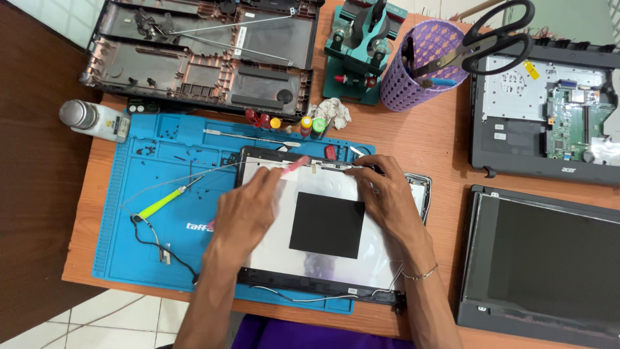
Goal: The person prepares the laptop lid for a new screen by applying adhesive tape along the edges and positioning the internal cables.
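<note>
A laptop lid back cover [323,262], white inside with a black square patch [327,225], lies on a blue work mat [148,194]. My left hand [248,207] holds a thin pink tool [294,164] with its tip at the cover's top edge. My right hand [382,190] presses its fingers on the same top edge, near a narrow strip [336,167]. A yellow-handled screwdriver [163,202] and a loose black cable [161,249] lie on the mat to the left.
An open laptop base shell [206,55] lies at the back left, a motherboard chassis [549,110] and a screen panel [542,252] at the right. A purple holder with scissors [429,61], a green stand [358,52], a bottle [90,118] and small coloured vials [310,123] stand nearby.
</note>
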